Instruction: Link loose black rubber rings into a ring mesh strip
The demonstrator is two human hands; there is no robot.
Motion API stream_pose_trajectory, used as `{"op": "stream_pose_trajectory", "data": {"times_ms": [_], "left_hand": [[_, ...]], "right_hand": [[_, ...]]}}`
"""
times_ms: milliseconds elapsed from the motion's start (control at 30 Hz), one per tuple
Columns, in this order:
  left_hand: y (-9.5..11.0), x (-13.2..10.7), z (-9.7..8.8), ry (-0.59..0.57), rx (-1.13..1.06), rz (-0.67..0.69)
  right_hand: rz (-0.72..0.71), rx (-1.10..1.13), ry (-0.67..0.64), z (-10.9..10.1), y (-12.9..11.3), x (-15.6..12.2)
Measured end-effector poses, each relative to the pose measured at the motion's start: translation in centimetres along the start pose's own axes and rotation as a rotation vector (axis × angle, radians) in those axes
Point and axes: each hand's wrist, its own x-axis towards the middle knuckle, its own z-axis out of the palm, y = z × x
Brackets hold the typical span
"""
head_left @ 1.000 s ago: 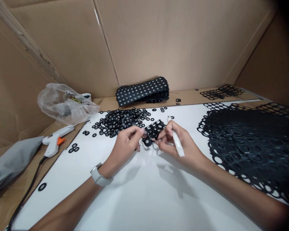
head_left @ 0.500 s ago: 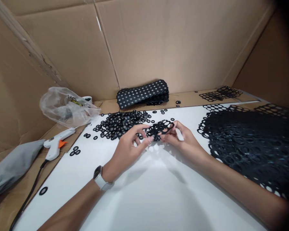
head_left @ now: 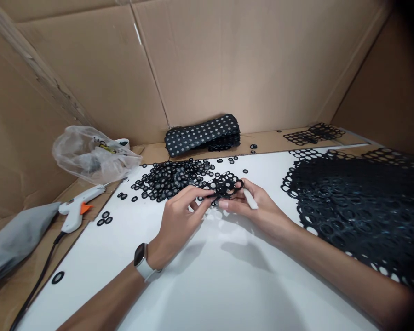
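Between my hands, just above the white board [head_left: 193, 285], is a small black openwork piece of joined rings [head_left: 227, 185]. My left hand [head_left: 186, 211] pinches its left edge between thumb and fingers. At the right edge, my right hand [head_left: 253, 202] grips it too, the thumb lying along the near side. A short white stick-like thing [head_left: 250, 199] also lies among the right hand's fingers; its kind cannot be made out. Behind the left hand spreads a heap of loose black rings [head_left: 172, 177].
On the right lies a large stack of black ring mesh [head_left: 359, 207]. At the left are a white glue gun [head_left: 76, 209], a grey pouch [head_left: 20, 243] and a clear plastic bag [head_left: 93, 154]. A black dotted bundle [head_left: 203, 133] rests against the cardboard wall [head_left: 262, 64].
The ring piece has been turned and tilted in my fingers, showing more of its face. The white stick now shows more clearly in the right hand. My view has shifted slightly.
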Motion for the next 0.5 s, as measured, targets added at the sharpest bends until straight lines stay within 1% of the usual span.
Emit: {"op": "stream_pose_trajectory", "data": {"times_ms": [100,167,267,333,500], "left_hand": [[0.0,-0.1,-0.2,0.05,0.11,0.136],[0.0,-0.1,-0.5,0.079,0.231,0.255],[0.2,0.0,-1.0,0.084,0.407,0.411],[0.5,0.0,-1.2,0.07,0.455,0.451],[0.6,-0.1,-1.3,0.048,0.501,0.488]], "right_hand": [[0.031,0.052,0.005,0.3,-0.2,-0.2],[0.047,0.104,-0.015,0.6,-0.3,-0.4],[0.068,0.147,-0.045,0.8,-0.4,-0.6],[0.067,0.15,-0.039,0.9,-0.4,-0.6],[0.055,0.15,-0.018,0.9,-0.5,-0.7]]}}
